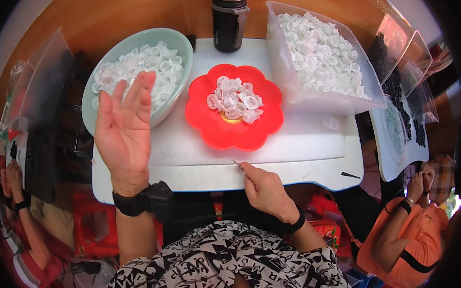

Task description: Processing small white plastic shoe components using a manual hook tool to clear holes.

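My left hand (127, 124) is raised at the near edge of the pale green bowl (88, 115), palm up. Its fingers are stretched out and slightly curled, with nothing seen in them. The bowl is heaped with small translucent white plastic parts (164, 61). My right hand (267, 190) is closed at the table's front edge around a thin, pointed metal blade (238, 164); only its tip shows. Between and beyond my hands, a red flower-shaped plate (202, 126) bears a small pile of white ring-like plastic parts (233, 99).
A clear plastic bin (317, 101) full of similar parts stands at the back right, beside a black bottle (228, 27). A loose part (331, 123) lies on the white table (298, 164). Co-workers sit at either side, one in an orange shirt (409, 239).
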`<state>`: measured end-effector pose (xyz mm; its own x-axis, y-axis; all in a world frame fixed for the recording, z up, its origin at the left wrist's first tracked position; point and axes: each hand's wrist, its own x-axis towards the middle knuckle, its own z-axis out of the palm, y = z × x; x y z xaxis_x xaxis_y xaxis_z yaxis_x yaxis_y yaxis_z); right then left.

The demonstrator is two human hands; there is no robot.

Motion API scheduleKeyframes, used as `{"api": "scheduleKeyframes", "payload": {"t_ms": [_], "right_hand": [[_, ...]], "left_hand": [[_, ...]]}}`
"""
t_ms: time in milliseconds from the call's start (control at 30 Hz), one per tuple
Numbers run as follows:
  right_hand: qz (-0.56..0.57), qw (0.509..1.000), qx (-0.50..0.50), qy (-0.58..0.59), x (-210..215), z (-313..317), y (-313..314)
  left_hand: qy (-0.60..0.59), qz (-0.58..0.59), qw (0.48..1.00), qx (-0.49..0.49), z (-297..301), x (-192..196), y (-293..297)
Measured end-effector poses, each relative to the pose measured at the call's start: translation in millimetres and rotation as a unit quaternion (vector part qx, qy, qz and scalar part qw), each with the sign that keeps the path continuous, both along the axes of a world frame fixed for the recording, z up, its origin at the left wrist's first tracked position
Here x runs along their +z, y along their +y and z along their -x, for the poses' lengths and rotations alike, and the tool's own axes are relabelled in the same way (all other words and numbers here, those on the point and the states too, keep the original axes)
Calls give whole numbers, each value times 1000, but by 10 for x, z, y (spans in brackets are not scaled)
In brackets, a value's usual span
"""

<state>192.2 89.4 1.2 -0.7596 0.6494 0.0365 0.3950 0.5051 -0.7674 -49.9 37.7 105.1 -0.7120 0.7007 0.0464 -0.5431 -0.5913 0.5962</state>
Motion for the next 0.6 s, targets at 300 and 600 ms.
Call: {"api": "scheduleKeyframes", "payload": {"t_ms": [300, 600], "right_hand": [[-4, 1000, 3, 23, -72, -19, 29], [17, 999, 5, 47, -87, -42, 49]], "left_hand": [[773, 210, 599, -8, -476, -620, 464], [815, 294, 496, -57, -553, -880, 623]]}}
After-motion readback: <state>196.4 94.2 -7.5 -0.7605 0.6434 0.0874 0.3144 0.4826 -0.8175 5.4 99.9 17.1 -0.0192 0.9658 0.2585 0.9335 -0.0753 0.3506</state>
